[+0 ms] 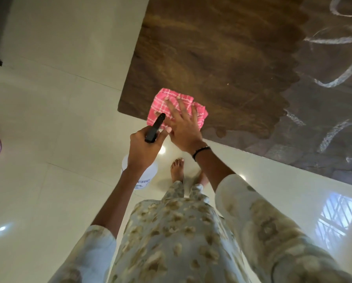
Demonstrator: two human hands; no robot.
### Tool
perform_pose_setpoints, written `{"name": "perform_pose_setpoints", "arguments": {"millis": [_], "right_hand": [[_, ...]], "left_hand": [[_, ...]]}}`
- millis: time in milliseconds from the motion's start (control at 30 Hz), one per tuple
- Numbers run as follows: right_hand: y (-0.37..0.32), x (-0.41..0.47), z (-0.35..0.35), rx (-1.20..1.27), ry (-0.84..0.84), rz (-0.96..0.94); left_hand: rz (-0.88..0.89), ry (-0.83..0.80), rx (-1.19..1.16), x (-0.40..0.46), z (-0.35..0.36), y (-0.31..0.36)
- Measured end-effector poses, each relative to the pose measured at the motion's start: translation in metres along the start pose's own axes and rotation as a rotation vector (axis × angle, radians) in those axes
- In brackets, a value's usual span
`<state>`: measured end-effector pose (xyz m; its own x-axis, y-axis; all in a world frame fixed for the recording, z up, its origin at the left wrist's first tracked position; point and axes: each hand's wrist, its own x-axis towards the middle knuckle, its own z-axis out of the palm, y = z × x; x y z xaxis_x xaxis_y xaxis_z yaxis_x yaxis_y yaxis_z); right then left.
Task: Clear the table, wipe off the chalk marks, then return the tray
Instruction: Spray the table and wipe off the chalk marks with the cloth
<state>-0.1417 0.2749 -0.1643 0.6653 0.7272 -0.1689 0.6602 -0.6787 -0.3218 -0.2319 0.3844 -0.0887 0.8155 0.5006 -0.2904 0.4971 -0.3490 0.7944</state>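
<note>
— Which step is this?
— Wiping: the right hand [183,127], fingers spread, presses a pink checked cloth [177,108] on the wooden desk [222,58] corner; the left hand [144,148], fingers curled, grips a spray bottle [142,172].
— Next?
— Likely sweeping toward the chalk marks [338,76] at three o'clock. No tray visible.

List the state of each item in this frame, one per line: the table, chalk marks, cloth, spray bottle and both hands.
Table: left part wiped, darker and clean; right part unwiped.
Chalk marks: still on the right part.
Pink cloth: folded, flat near the table corner.
Spray bottle: held off the table, above the floor.
Left hand: closed round the bottle's black trigger head.
Right hand: palm down, pressing the cloth.
</note>
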Motion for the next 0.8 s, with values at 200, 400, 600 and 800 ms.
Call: {"name": "perform_pose_setpoints", "arguments": {"millis": [200, 400, 600, 800], "right_hand": [[0.045, -0.07, 0.002, -0.082, -0.018, -0.089], [0.125, -0.11, -0.023, -0.081, 0.016, 0.195], [0.098, -0.047, -0.021, -0.027, 0.055, 0.265], [0.075, -0.092, -0.007, -0.065, 0.016, -0.003]], "left_hand": [[0.018, -0.067, 0.032, 0.008, 0.009, 0.005], [0.027, -0.096, 0.007, 0.012, 0.022, 0.011], [0.047, -0.116, 0.006, 0.006, 0.033, 0.014], [0.082, -0.166, 0.059, -0.008, 0.05, 0.025]]}}
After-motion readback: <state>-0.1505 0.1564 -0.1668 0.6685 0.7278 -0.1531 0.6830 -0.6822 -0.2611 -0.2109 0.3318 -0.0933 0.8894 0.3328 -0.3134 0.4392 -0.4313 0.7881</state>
